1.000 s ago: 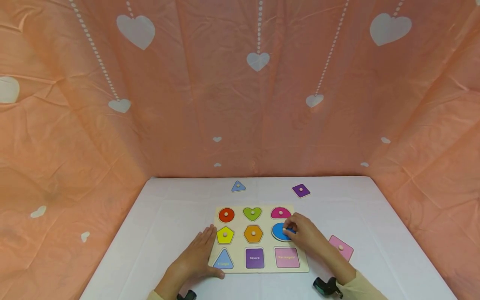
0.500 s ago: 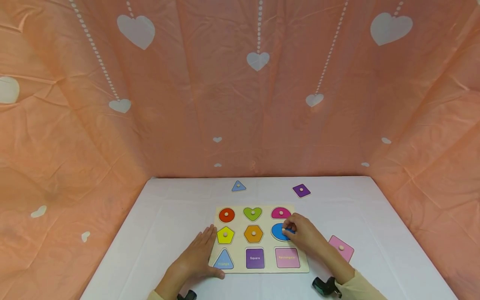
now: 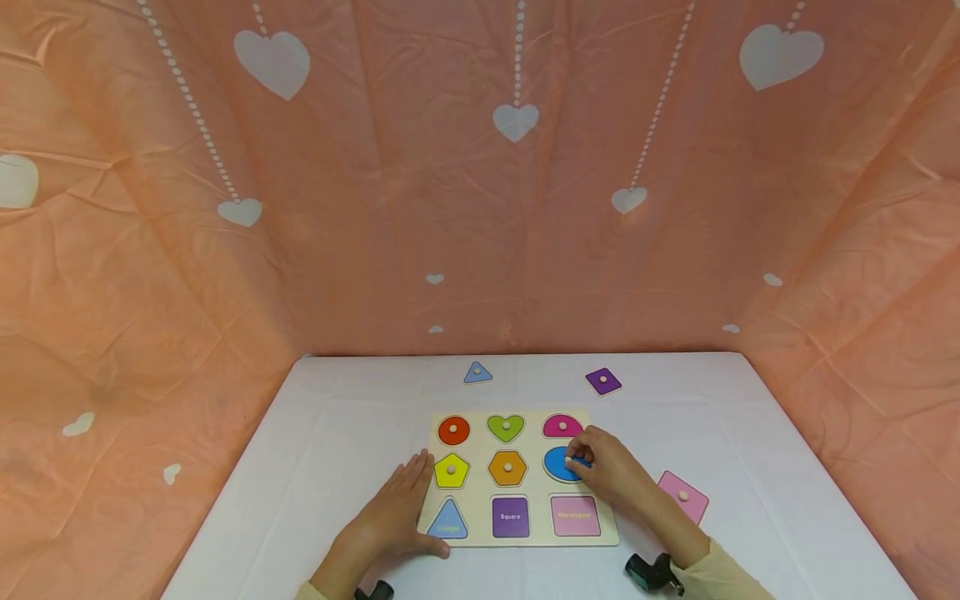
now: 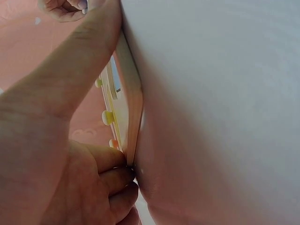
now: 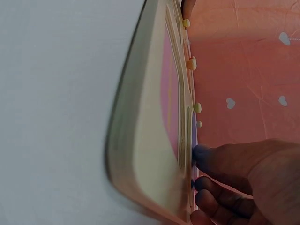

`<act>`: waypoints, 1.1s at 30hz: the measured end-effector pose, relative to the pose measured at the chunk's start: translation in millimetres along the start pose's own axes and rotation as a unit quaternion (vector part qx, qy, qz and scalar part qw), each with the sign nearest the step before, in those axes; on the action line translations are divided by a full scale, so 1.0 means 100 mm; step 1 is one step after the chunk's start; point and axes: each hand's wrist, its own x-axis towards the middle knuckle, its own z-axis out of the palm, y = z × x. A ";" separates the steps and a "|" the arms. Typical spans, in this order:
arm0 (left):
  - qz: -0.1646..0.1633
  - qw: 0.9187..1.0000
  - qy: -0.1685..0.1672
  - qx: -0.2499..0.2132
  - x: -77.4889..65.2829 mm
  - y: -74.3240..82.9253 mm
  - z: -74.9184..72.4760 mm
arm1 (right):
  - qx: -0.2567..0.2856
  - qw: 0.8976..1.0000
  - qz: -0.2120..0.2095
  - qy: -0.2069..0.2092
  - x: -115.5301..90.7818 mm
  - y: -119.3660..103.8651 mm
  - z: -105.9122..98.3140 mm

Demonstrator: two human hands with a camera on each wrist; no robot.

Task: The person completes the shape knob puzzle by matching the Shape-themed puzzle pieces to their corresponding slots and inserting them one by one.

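Observation:
A wooden shape puzzle board (image 3: pixel 480 533) lies on the white table. My right hand (image 3: pixel 611 467) pinches the knob of the blue oval puzzle piece (image 3: pixel 556 463), which sits in the recess at the right of the middle row. Along the board's left edge rest the straight fingers of my left hand (image 3: pixel 397 508), its thumb at the front left corner. The left wrist view shows those fingers against the board's side (image 4: pixel 135 101). Red circle (image 3: pixel 453 431), green heart, magenta half-circle, yellow pentagon and orange hexagon pieces fill other recesses. The front row shows bare triangle, square and rectangle recesses.
Behind the board lie a blue triangle piece (image 3: pixel 477 373) and a purple square piece (image 3: pixel 603 382). A pink rectangle piece (image 3: pixel 684 497) is right of the board, partly behind my right forearm. An orange cloth with hearts (image 3: pixel 516 250) encloses the table's back and sides.
The blue oval piece, slightly raised and off its recess a second ago, has gone down flat into it under my right hand. My left hand has stayed put.

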 end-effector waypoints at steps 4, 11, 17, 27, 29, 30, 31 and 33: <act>-0.002 1.000 -0.001 0.001 0.00 0.00 0.00 | -0.001 1.000 -0.001 -0.001 0.00 0.00 0.00; -0.003 1.000 0.000 -0.002 0.00 0.00 0.01 | 0.004 1.000 -0.001 -0.003 0.00 0.01 0.00; 0.001 1.000 0.001 -0.004 0.00 0.00 0.01 | 0.002 1.000 -0.001 -0.006 0.00 0.01 -0.01; 0.000 1.000 0.000 -0.002 0.00 0.00 0.00 | -0.003 1.000 -0.007 -0.005 0.00 0.00 0.00; 0.000 1.000 -0.001 -0.002 0.00 0.00 0.00 | -0.006 1.000 -0.009 -0.005 0.01 0.00 0.00; -0.001 1.000 -0.001 -0.001 0.00 0.00 0.00 | -0.007 1.000 -0.010 -0.005 0.01 0.00 0.00; -0.002 1.000 -0.001 -0.001 0.00 0.00 0.00 | -0.007 1.000 -0.011 -0.006 0.01 0.00 0.00; -0.005 1.000 -0.002 -0.002 0.00 0.00 0.00 | -0.007 1.000 -0.011 -0.007 0.01 -0.01 0.00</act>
